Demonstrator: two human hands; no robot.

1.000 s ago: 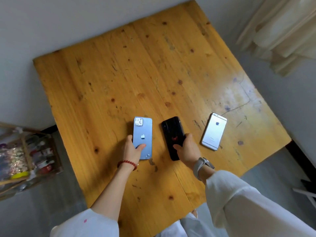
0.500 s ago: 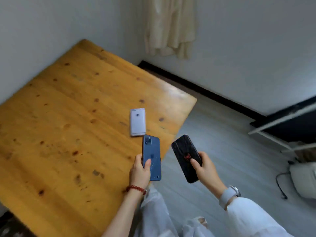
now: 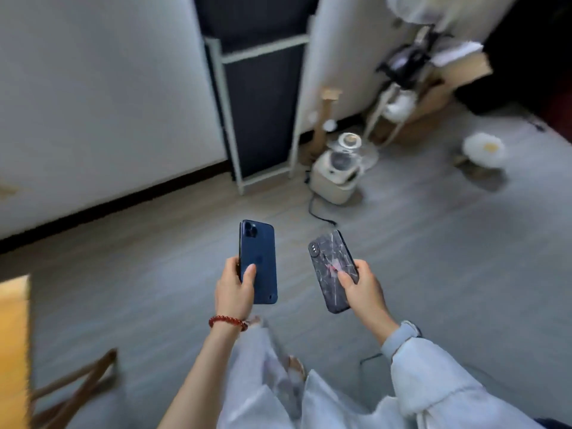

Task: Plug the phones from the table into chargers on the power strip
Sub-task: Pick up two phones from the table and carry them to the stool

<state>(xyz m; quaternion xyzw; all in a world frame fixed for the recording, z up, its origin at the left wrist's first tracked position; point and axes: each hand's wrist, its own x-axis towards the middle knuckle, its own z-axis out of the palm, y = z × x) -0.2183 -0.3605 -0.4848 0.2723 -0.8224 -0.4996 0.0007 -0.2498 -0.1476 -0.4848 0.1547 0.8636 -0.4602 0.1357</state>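
Left hand grips the blue phone and right hand grips the black phone, both held lengthwise above the floor; no power strip visible.

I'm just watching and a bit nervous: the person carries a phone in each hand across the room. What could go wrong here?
The left hand grips only the lower part of the blue phone, so it might slip.
The right hand holds the dark patterned phone the same way, over hard floor.
A black cable lies on the floor ahead, a possible trip hazard.
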